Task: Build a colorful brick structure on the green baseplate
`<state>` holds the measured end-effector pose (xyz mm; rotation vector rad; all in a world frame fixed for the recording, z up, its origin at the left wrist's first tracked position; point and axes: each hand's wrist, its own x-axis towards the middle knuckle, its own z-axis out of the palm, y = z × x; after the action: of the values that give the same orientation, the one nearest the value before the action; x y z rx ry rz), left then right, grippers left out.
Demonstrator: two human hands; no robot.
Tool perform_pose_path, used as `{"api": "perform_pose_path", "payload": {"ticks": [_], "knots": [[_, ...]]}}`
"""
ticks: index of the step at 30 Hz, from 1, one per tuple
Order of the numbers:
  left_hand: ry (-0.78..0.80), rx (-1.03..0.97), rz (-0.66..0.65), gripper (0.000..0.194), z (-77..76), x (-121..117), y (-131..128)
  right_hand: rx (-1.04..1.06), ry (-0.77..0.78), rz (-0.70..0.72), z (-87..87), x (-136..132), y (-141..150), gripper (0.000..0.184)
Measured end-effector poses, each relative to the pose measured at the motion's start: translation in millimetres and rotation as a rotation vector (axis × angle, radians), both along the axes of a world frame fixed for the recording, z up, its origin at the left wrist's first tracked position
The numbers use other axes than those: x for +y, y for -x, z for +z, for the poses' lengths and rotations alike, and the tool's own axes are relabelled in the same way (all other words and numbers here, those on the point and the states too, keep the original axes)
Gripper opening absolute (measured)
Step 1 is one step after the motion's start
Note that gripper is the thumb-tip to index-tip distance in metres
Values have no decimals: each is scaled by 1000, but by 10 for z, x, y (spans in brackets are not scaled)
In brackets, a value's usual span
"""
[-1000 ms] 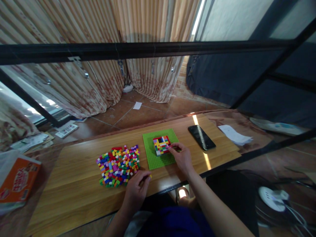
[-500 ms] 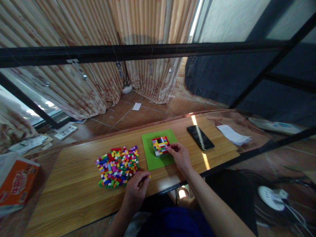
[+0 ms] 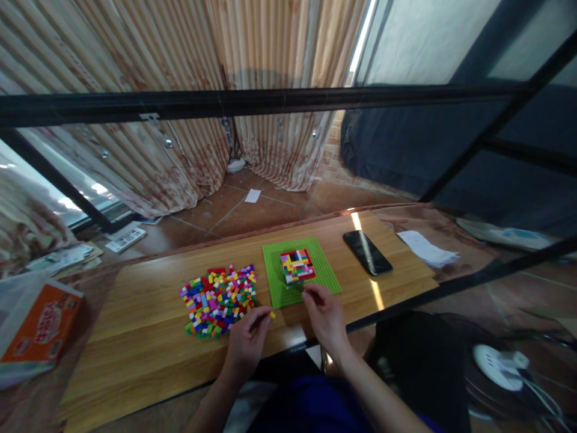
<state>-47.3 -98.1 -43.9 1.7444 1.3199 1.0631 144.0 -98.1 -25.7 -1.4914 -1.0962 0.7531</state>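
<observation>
Left hand [image 3: 247,335]: thumb and forefinger closed on a small yellow brick [image 3: 272,314], just beside the brick pile.
Right hand [image 3: 327,319]: fingertips narrowly set over the near part of the baseplate, apart from the brick block; whether anything lies between them, I cannot tell.
Brick block [image 3: 297,266]: multicoloured, red along its far edge, standing on the baseplate.
Baseplate [image 3: 288,294]: green, studded, flat on the wooden table [image 3: 148,337].
Brick pile [image 3: 219,300]: loose, mixed colours, left of the baseplate.
Phone [image 3: 368,252]: dark, lying right of the baseplate, crossed by a sunlit strip.
</observation>
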Motion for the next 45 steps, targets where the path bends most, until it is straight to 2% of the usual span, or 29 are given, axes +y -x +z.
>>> {"api": "perform_pose_path", "payload": {"ticks": [4, 8, 18, 22, 26, 30, 39, 45], "knots": [[18, -28, -8, 19, 15, -7, -21, -32, 21, 238, 28, -175, 268, 20], [26, -38, 11, 20, 32, -12, -29, -25, 42, 348, 11, -190, 418, 18], [30, -66, 5, 18, 23, -23, -33, 17, 76, 296, -42, -140, 430, 15], [43, -45, -11, 19, 11, -33, -28, -114, -1, 220, -30, -18, 221, 15], [48, -24, -39, 19, 22, -31, -23, -346, -70, 108, 24, 179, -91, 16], [40, -8, -50, 18, 45, -28, -20, -544, -120, 75, 52, 344, -294, 20], [7, -2, -58, 17, 10, -15, -16, -802, -139, 137, 25, 480, -367, 22], [-1, -2, -71, 16, 11, -20, -11, -777, -161, 113, 9, 498, -387, 23]]}}
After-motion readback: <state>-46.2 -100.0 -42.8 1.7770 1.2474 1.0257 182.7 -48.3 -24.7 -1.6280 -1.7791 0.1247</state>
